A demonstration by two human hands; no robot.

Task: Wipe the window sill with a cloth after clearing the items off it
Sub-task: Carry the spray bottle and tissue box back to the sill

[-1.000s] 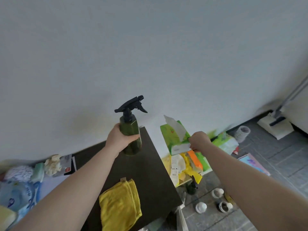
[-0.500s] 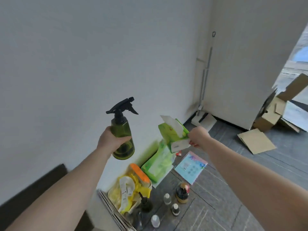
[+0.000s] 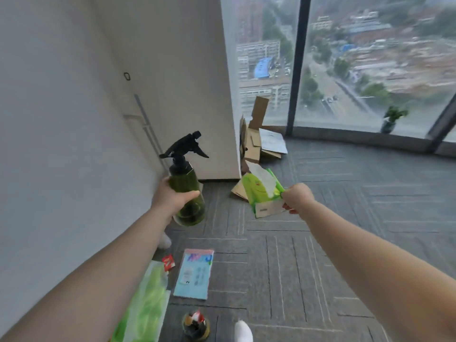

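— What did each hand have at that moment?

— My left hand (image 3: pixel 172 198) was wrapped round the body of a dark green translucent plastic spray bottle (image 3: pixel 187 191) with a black trigger head, fingers curled about it, bottle upright in the air. My right hand (image 3: pixel 297 197) pinched one end of a green cardboard tissue box (image 3: pixel 262 193), a white tissue sticking up out of its top.

— And the sill?

— The grey window sill (image 3: pixel 345 135) ran along the foot of the tall glass, well beyond the tissue box. A small green plant in a dark pot (image 3: pixel 392 120) stood on it, far to the right of the box.

— Anything on the floor?

— Flattened brown cardboard boxes (image 3: pixel 256 141) leaned at the white wall's corner, just behind the tissue box. Below the tissue box, on the grey carpet, lay a light blue rectangular packet (image 3: pixel 195 277); left of that, a small red wrapper (image 3: pixel 168 262) and a green-and-white plastic pack (image 3: pixel 145 302). I saw no cloth in view.
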